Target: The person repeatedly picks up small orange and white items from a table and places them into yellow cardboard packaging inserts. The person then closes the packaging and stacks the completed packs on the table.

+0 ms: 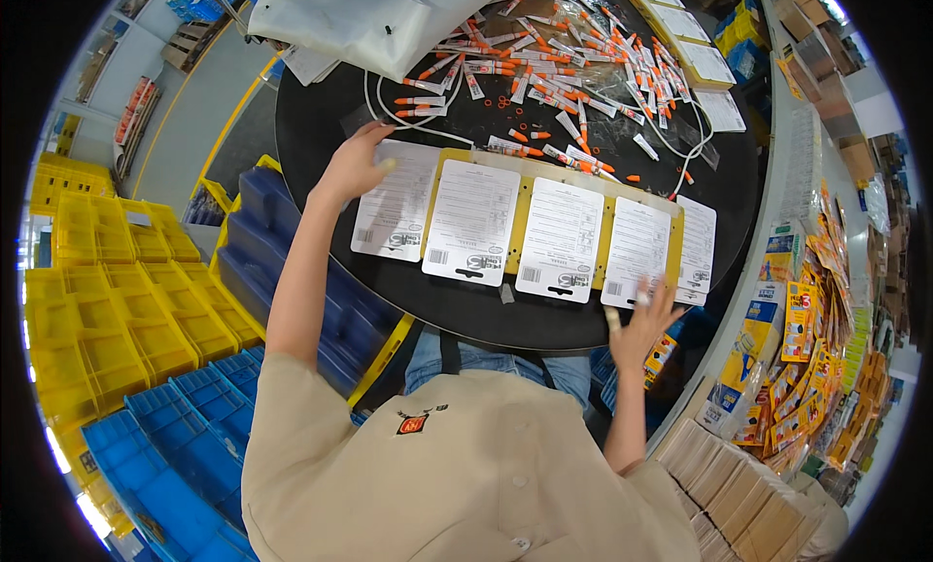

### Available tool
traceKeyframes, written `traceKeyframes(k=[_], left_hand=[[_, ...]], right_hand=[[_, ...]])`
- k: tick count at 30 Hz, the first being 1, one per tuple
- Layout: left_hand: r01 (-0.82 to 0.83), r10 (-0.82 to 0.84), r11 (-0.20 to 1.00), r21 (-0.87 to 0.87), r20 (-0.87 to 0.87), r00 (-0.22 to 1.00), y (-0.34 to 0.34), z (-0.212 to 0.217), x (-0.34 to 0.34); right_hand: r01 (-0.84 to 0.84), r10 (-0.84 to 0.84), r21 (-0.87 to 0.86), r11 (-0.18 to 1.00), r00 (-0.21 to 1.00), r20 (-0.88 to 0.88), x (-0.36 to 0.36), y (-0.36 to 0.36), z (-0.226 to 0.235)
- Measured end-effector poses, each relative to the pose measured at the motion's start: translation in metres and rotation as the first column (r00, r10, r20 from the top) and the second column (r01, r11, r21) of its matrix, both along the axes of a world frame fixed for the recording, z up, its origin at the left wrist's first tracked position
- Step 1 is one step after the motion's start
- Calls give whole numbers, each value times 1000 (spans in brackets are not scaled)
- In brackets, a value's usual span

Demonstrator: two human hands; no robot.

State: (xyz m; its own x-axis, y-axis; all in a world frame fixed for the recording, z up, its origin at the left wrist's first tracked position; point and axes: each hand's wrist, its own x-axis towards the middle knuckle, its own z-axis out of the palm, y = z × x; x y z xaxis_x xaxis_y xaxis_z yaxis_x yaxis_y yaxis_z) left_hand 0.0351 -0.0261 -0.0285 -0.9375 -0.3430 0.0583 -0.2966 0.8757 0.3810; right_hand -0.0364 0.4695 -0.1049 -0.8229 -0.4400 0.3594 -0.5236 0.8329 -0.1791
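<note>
A yellow tray-like fixture (522, 197) lies across the near part of the round black table, with white printed blister cards on it. My left hand (358, 165) is at the upper left corner of the leftmost card (394, 207), thumb apart from the fingers. Three more cards, a left one (471, 222), a middle one (559, 236) and a right one (637, 246), overhang the fixture's near edge. My right hand (641, 331) is at the lower edge of the right card, fingers spread and slightly blurred. Another card (697, 241) sits at the far right end.
Many small white tubes with orange caps (564, 66) are heaped beyond the fixture. A second yellow fixture with cards (685, 32) stands at the back right. Clear plastic sheeting (340, 27) covers the back left. Yellow crates (107, 309) and blue bins (185, 445) stand left; packaged goods (807, 348) line the right.
</note>
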Motion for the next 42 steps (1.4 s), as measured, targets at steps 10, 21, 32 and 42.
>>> traceKeyframes(k=[10, 21, 32, 42], left_hand=[[58, -73, 996, 62, 273, 959, -4, 6, -30], [127, 162, 835, 535, -461, 872, 126, 104, -34], [424, -350, 701, 573, -242, 905, 319, -15, -140], [207, -234, 920, 334, 44, 971, 357, -33, -182]], right_hand=[[-305, 356, -300, 904, 925, 132, 23, -106, 44], [113, 293, -702, 703, 854, 431, -63, -128, 48], [24, -696, -952, -306, 676, 241, -288, 156, 111], [117, -95, -111, 987, 978, 186, -380, -142, -17]])
